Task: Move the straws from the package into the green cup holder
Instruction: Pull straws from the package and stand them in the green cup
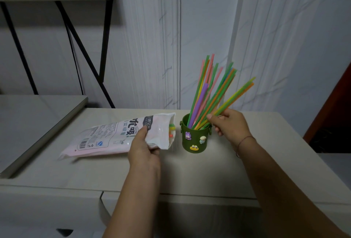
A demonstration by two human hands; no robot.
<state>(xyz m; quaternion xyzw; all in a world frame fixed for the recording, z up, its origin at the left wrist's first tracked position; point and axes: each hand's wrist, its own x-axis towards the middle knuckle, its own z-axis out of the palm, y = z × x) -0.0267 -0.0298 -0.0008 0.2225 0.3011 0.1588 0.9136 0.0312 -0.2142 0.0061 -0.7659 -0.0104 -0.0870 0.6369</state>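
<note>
Right hand (228, 125): pinching a few straws (233, 97), feeding them into the green cup holder (194, 139).
Left hand (145, 146): clamps the package (117, 135) mouth, steadying it mid-desk (209, 173).

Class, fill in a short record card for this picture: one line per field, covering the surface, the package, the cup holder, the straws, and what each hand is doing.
surface: pale cabinet top
package: white plastic bag lying on its side, open end toward the cup holder, a few straw ends visible inside
cup holder: green cup holder, upright, right of the package, cartoon figures on its front
straws: coloured straws standing fanned in the cup holder
left hand: left hand grips the package near its open end
right hand: right hand pinches a few green and orange straws at the cup holder's rim
</note>
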